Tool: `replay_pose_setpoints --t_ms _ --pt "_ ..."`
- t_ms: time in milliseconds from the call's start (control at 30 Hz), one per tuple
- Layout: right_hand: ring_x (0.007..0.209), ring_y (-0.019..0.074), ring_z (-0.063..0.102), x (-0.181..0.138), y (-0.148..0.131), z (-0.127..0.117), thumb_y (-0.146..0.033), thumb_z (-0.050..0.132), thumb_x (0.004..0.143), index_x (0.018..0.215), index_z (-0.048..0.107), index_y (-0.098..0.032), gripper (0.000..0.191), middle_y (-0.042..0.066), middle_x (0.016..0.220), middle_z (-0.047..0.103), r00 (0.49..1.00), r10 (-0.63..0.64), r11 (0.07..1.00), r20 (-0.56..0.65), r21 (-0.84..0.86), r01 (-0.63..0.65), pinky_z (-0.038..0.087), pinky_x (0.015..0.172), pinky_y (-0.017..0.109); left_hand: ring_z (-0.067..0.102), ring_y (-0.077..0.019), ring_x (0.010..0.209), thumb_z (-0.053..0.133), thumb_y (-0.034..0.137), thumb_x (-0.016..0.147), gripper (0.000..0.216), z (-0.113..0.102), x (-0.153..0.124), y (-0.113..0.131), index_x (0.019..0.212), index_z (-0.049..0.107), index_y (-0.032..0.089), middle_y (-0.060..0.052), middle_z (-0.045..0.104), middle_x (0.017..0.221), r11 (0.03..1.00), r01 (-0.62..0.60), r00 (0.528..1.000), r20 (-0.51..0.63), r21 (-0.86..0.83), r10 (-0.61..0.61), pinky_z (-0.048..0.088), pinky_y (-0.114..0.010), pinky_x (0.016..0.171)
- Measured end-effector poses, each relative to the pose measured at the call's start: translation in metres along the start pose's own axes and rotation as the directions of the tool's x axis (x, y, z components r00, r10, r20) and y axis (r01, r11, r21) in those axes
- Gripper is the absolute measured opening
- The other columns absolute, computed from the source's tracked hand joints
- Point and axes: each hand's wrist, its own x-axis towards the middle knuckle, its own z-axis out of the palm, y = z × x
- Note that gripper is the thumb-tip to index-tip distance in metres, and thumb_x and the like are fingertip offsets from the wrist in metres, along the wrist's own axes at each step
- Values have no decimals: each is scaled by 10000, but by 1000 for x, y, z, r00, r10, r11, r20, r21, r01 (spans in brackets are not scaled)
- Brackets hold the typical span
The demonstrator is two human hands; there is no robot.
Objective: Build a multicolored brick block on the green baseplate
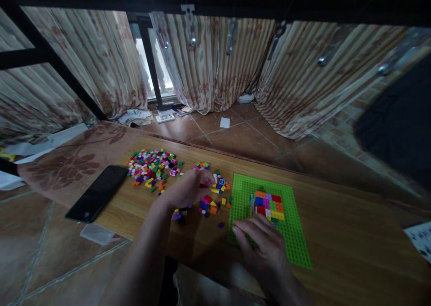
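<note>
Right hand (pixel 266 247) atop green baseplate (pixel 293 239)

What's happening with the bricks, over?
Left hand over loose bricks, hold unclear. Right hand flat on green baseplate. Black phone far left, apart.

Left hand (pixel 188 189) — curled over loose bricks (pixel 209 205) — hides its grip.
</note>
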Motion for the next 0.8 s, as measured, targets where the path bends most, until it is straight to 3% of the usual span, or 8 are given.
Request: replay_pose_setpoints --t_ms 133,333,567,800 --pt "689 138 582 1 0 -1 -98 614 910 943 658 -201 117 9 779 698 1000 1 1000 -21 -2 -1 459 652 299 686 -155 850 595 69 777 211 5 2 4 972 638 137 -62 725 939 996 6 999 51 -93 -1 542 -255 790" --pt "682 155 583 -1 -7 3 -119 587 917 956 662 -192 111 26 749 679 999 -43 998 -15 53 44 438 608 304 676 -150 820 581 99 793 172 10 5 4 945 643 153 -40 717 898 998 -22 998 53 -67 26 537 -243 763" --pt "633 153 538 -2 -21 12 -142 524 950 941 650 -177 131 25 707 649 995 -89 992 45 95 85 417 594 315 635 -138 732 496 27 746 250 7 8 4 797 695 169 -5 696 770 977 -36 997 81 210 19 464 -206 682" --pt "646 154 531 -4 -20 13 -107 554 929 959 640 -171 111 27 728 651 995 -90 988 43 131 83 411 610 317 649 -156 697 486 20 718 349 -1 6 6 878 753 178 -16 722 746 946 65 996 38 319 -81 458 -218 650"
